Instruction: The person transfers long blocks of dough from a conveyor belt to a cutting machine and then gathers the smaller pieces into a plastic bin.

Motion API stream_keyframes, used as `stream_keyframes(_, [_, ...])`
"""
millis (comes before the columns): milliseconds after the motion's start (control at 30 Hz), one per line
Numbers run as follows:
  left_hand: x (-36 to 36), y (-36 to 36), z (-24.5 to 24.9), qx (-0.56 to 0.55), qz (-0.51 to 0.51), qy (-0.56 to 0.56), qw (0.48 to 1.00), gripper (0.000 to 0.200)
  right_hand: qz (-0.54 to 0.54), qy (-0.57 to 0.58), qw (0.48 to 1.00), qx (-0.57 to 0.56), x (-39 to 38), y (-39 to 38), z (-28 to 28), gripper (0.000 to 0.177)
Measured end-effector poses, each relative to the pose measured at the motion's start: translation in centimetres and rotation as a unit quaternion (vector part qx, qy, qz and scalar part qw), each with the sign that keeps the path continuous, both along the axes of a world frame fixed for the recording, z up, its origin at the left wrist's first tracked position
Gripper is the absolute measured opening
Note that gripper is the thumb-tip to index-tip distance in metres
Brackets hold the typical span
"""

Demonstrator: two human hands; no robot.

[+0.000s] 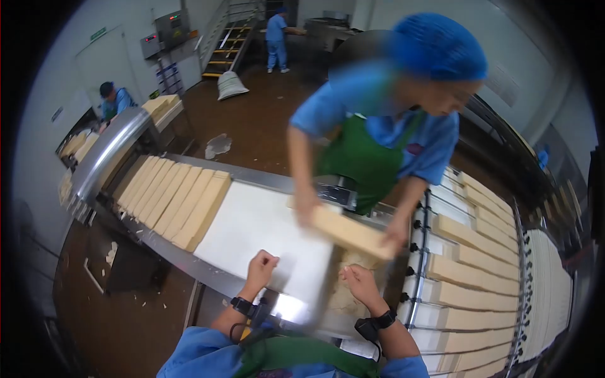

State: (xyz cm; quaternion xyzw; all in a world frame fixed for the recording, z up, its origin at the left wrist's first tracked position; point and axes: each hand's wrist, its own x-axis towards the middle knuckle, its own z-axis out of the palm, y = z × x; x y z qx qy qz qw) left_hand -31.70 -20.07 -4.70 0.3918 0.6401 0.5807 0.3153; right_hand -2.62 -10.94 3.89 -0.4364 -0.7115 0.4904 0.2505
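— From where do we look at this place?
— We look from one camera on the head, facing forward and down, with a round dark edge. Our left hand (261, 264) and right hand (359, 282) are very near, at the bottom.
— And what is farther?
— The white belt (252, 227) runs across just beyond them. A co-worker (384, 138) faces us over it, and the brown floor (252, 120) lies well behind.

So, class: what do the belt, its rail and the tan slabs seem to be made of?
Belt: smooth matte white, probably plastic or coated fabric. Rail: shiny grey with highlights, likely stainless steel. Slabs: dull pale tan, straight-edged, blocky; perhaps wafer or baked sheet, unsure.
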Motion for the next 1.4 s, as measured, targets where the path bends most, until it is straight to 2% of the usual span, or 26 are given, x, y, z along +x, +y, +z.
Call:
stream_keyframes(67, [-5.3,-1.7,-2.5,0.009,0.078,0.016,0.997,0.020,0.030,0.005,0.999,0.008,-4.1,0.6,-1.0,0.028])
stream_keyframes(100, [-8.1,-3.0,-3.2,0.006,0.088,0.016,0.996,0.020,0.054,-0.037,0.997,0.032,-6.4,0.8,-1.0,0.028])
stream_keyframes(167, [-13.3,-4.9,-4.6,-0.149,0.146,0.121,0.970,0.020,0.093,-0.076,0.989,0.085,-10.3,1.7,-2.6,0.025])
stream_keyframes(200, [-15.7,-5.7,-5.6,-0.152,0.153,0.119,0.969,0.020,0.100,-0.075,0.989,0.083,-12.4,2.2,-3.7,0.025])
stream_keyframes(233, [-17.9,-6.5,-6.6,-0.160,0.213,0.254,0.930,0.030,0.108,-0.090,0.983,0.117,-14.5,2.8,-4.9,0.023])
stream_keyframes(267, [-19.4,-7.4,-7.8,-0.168,0.265,0.383,0.869,0.044,0.115,-0.106,0.976,0.149,-16.5,3.3,-6.1,0.022])
stream_keyframes(300, [-20.4,-7.8,-6.4,-0.309,0.257,0.290,0.868,0.071,0.111,-0.127,0.973,0.156,-18.5,4.1,-8.0,0.021])
stream_keyframes(333, [-21.8,-7.8,-6.5,-0.319,0.259,0.286,0.866,0.071,0.108,-0.149,0.970,0.162,-20.5,4.9,-10.0,0.021])
stream_keyframes(400, [-24.4,-8.1,-8.0,-0.369,0.302,0.381,0.793,0.083,0.110,-0.208,0.954,0.185,-24.5,6.5,-13.3,0.024])
stream_keyframes(467, [-26.5,-7.5,-8.5,-0.391,0.259,0.367,0.804,0.091,0.097,-0.261,0.938,0.207,-28.7,7.0,-14.1,0.032])
stream_keyframes(600, [-27.9,-6.6,-6.4,-0.415,0.199,0.340,0.820,0.095,0.063,-0.378,0.908,0.171,-37.9,7.9,-14.8,0.055])
stream_keyframes(633, [-27.9,-6.3,-6.0,-0.436,0.189,0.358,0.804,0.096,0.067,-0.381,0.907,0.167,-40.2,8.2,-15.1,0.055])
stream_keyframes(700, [-27.9,-5.8,-5.5,-0.477,0.169,0.390,0.769,0.096,0.017,-0.357,0.914,0.191,-44.4,8.9,-15.8,0.068])
stream_keyframes(800, [-27.9,-5.8,-7.2,-0.429,0.196,0.445,0.761,0.090,0.022,-0.356,0.918,0.171,-50.5,10.3,-15.0,0.077])
stream_keyframes(933, [-27.9,-5.7,-6.3,-0.440,0.185,0.439,0.761,0.092,0.046,-0.357,0.917,0.173,-57.2,12.4,-13.8,0.076])
stream_keyframes(967, [-28.1,-5.7,-6.2,-0.443,0.162,0.421,0.775,0.092,0.051,-0.361,0.920,0.145,-59.1,12.9,-13.7,0.076])
stream_keyframes(1133, [-27.8,-5.6,-7.0,-0.432,0.167,0.435,0.772,0.090,0.052,-0.397,0.909,0.117,-60.9,12.0,-13.4,0.072])
stream_keyframes(1200, [-27.6,-5.5,-6.9,-0.412,0.174,0.450,0.773,0.090,0.015,-0.375,0.919,0.117,-59.5,11.6,-13.0,0.069])
stream_keyframes(1300, [-26.7,-5.4,-5.5,-0.357,0.185,0.430,0.809,0.085,-0.056,-0.353,0.930,0.088,-55.5,11.8,-12.5,0.075])
stream_keyframes(1367, [-25.4,-4.9,-4.2,-0.324,0.120,0.337,0.876,0.080,-0.116,-0.350,0.926,0.078,-50.7,11.8,-11.4,0.077])
stream_keyframes(1400, [-24.1,-4.7,-3.4,-0.314,0.105,0.341,0.880,0.080,-0.159,-0.345,0.922,0.071,-47.9,11.9,-10.7,0.080])
